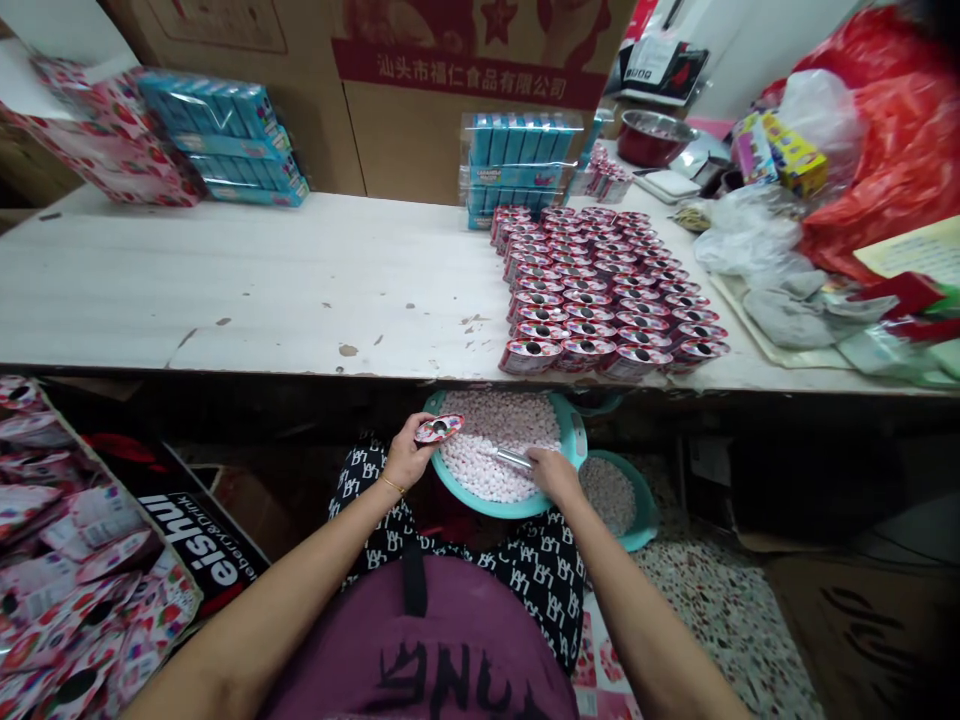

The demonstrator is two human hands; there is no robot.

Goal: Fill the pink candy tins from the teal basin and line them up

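My left hand (406,456) is closed around a small red-and-pink oval box (440,429) with a dark hole in its top, tilted over the basin's left edge. My right hand (553,475) grips a shiny metal tube-like scoop (514,458); its far end is at the surface of many small whitish-pink candies (504,412). These fill a round turquoise basin (574,440) at my lap, partly under the table edge. Whether the scoop holds any candies cannot be made out. On the table, rows of similar oval boxes (589,312) stand upright, holes facing up.
The white table (262,290) runs across in front of me. Blue wrapped packs (521,155) lean on a large carton (409,140). Plastic bags (757,235) crowd the right end. A box of loose oval packs (82,560) is at lower left; another basin (645,510) sits lower right.
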